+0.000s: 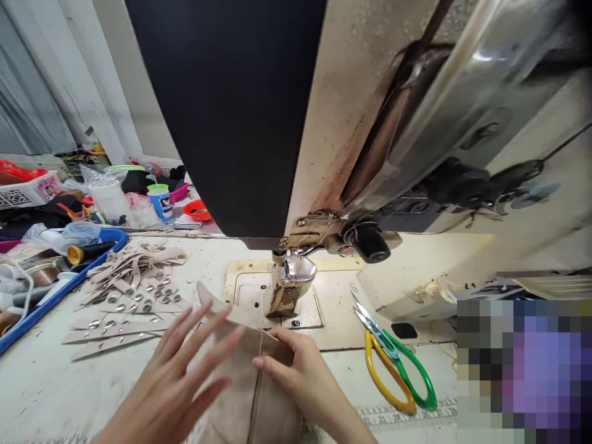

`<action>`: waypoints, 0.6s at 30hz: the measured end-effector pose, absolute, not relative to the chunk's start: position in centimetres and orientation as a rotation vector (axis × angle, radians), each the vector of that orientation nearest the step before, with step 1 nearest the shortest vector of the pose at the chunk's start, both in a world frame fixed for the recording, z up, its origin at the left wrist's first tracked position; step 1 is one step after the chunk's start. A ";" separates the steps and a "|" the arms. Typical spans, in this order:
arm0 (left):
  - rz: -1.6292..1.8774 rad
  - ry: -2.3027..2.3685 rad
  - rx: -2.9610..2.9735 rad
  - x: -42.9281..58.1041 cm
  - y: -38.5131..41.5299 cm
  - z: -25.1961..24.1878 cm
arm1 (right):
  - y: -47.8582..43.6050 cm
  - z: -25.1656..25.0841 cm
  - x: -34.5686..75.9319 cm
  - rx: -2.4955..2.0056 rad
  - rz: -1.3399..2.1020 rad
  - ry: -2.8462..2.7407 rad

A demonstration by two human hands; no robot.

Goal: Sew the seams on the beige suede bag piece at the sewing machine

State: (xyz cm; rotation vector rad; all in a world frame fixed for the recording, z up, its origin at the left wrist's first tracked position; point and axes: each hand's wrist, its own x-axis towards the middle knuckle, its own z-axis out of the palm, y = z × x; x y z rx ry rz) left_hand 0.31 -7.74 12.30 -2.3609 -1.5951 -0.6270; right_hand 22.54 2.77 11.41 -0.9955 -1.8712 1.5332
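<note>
A beige suede-like piece (252, 382) with a seam down its middle lies in front of the sewing machine's presser foot (289, 280). My left hand (178, 382) rests on the piece's left side with its fingers stretched out and spread. On the right side, my right hand (303, 373) presses the piece down, fingers curled along the seam edge. The front tip of the piece reaches close to the presser foot.
Green and yellow scissors (393, 364) lie to the right of my hands. A pile of beige straps with metal snaps (129, 296) sits on the left. Behind it are a blue tray (60, 290), a cup (161, 200), an orange bowl (197, 210) and clutter. The machine's body (370, 111) looms overhead.
</note>
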 end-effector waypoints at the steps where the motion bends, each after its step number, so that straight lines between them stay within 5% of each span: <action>1: -0.657 -1.749 -2.410 -0.1 -5.7 13.1 | 2.8 11.6 22.4 -0.993 1.544 -1.842; 9: -0.787 -2.399 -3.059 2.0 4.0 20.6 | 6.0 15.4 24.6 -0.905 1.752 -1.712; 14: -1.279 -2.888 -2.880 3.2 6.3 20.8 | 7.2 17.8 26.7 -0.770 1.707 -1.572; 18: -1.326 -2.854 -3.077 3.3 8.1 20.6 | 7.9 18.3 27.0 -0.858 1.433 -1.650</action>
